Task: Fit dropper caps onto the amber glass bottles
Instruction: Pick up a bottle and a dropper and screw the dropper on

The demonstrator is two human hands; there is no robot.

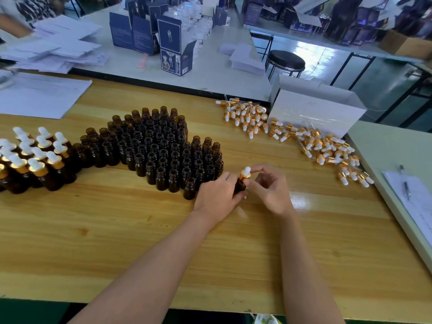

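Clock hours are read from the held bottle, with 12 pointing away from the person.

- One amber bottle (240,185) is held upright over the wooden tabletop (140,230), in front of the person. Whether its base touches the wood cannot be told.
- The left hand (217,195) comes in from 8 o'clock. Its grip is wrapped round the lower body of the bottle.
- A dropper cap (246,173), with a gold collar and a white bulb, is seated on the bottle's neck. It is pinched by the right hand (271,190), which enters from 4 o'clock. The grip is closed on the cap by thumb and forefinger, and the other fingers are curled loosely behind.
- Uncapped bottles (163,148) stand in a packed block at 10 to 11 o'clock, the nearest just beside the left hand.
- Capped bottles (35,157) are grouped at 9 o'clock, at the left edge, adjoining the uncapped block.
- Loose dropper caps (327,148) lie scattered in a band from 12 to 3 o'clock.
- A white box (315,108) is noted at 1 o'clock, behind the band and touching some of the caps.
- A paper stack (39,94) lies at 10 o'clock, well apart.
- A pen (404,181) rests on a sheet (418,202) at 3 o'clock, on the adjoining pale surface.
- Blue cartons (173,47) are seen at 11 o'clock on the far table, and a stool (286,60) at 12 to 1 o'clock.
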